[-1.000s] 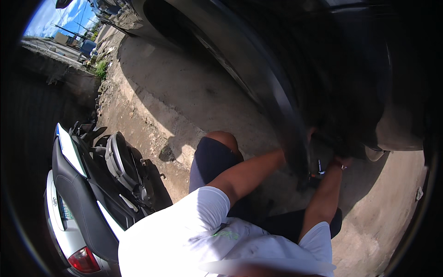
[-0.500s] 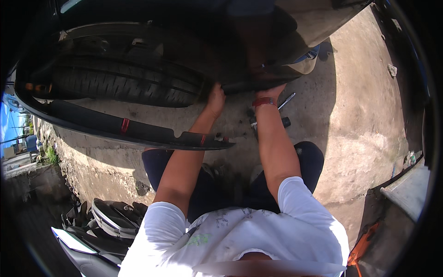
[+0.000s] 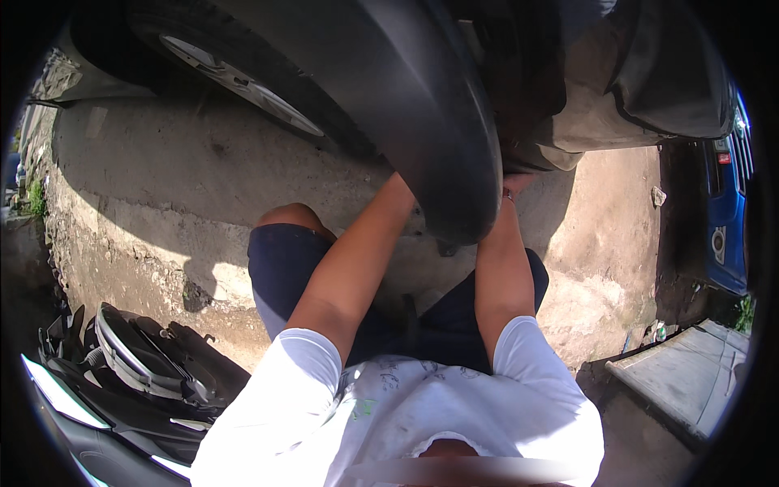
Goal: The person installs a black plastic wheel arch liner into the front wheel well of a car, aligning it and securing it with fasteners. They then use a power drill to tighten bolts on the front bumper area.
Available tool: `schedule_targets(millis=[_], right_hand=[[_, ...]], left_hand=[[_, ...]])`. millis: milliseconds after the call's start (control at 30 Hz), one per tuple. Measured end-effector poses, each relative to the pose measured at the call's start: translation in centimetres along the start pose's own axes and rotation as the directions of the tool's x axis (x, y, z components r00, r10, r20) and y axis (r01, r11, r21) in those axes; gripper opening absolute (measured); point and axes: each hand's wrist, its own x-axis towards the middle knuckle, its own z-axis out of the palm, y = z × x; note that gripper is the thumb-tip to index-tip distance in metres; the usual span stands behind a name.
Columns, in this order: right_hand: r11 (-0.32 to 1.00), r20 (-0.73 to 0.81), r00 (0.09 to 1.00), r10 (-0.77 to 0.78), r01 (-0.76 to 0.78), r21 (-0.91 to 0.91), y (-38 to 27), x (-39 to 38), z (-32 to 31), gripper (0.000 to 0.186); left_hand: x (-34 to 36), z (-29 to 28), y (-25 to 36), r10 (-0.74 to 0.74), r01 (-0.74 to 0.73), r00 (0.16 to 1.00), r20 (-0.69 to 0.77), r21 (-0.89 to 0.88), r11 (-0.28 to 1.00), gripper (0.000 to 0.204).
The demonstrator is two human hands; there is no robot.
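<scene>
A long curved black panel point(image 3: 438, 154) hangs from the car's bodywork down between my forearms, in front of the wheel point(image 3: 243, 89) with its silver rim. My left hand point(image 3: 402, 185) reaches behind the panel's left edge; its fingers are hidden. My right hand point(image 3: 519, 183) is under the car's lower bodywork, just right of the panel, a band at its wrist; its fingers are too hidden to tell their grip. A small dark object point(image 3: 448, 248) on the ground is mostly covered by the panel's tip.
A motorcycle with black seat and white trim point(image 3: 138, 381) stands at lower left. A blue vehicle point(image 3: 726, 235) is at far right, above a pale slab point(image 3: 682, 373). Rough concrete ground point(image 3: 596, 252) lies beneath, with a rubble edge point(image 3: 61, 243) along the left.
The view has swung about. The black panel, stretched sideways over my left forearm half a second ago, now hangs higher, between my arms, hiding more of my hands and the tools on the ground.
</scene>
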Motion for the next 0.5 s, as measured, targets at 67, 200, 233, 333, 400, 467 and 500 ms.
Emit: schedule_targets(millis=[67, 200, 233, 333, 400, 467, 500], right_hand=[[0.999, 0.038, 0.999, 0.007, -0.005, -0.049, -0.2, 0.2, -0.3, 0.073], [0.991, 0.099, 0.994, 0.035, -0.022, -0.130, -0.6, 0.7, -1.1, 0.075], [0.989, 0.106, 0.994, 0.040, -0.025, -0.144, -0.7, 0.7, -1.0, 0.076], [0.981, 0.058, 0.997, 0.059, -0.048, -0.188, -0.7, 0.0, -0.4, 0.095], [0.981, 0.008, 0.999, 0.034, -0.031, -0.190, -0.4, -0.7, 0.4, 0.109], [0.979, -0.024, 1.000, 0.013, -0.018, -0.205, -0.1, -1.3, 1.0, 0.119], [0.976, -0.027, 1.000, 0.010, -0.015, -0.219, 0.1, -1.5, 1.2, 0.122]], left_hand=[[0.5, 0.9, 0.1, 0.021, -0.017, 0.995, -0.101, 0.033, 0.999, 0.040], [0.9, 2.2, -1.3, 0.003, 0.018, 0.947, -0.321, 0.063, 0.998, 0.042], [1.1, 2.0, -1.9, 0.035, 0.009, 0.946, -0.323, 0.134, 0.991, 0.043], [2.3, 0.9, -2.9, 0.143, -0.036, 0.942, -0.303, 0.333, 0.942, 0.046], [3.1, 0.3, -3.2, 0.223, -0.093, 0.934, -0.278, 0.417, 0.904, 0.049], [3.5, 0.1, -3.4, 0.213, -0.103, 0.931, -0.297, 0.346, 0.932, 0.052], [3.6, 0.1, -3.4, 0.170, -0.076, 0.944, -0.281, 0.319, 0.945, 0.053]])
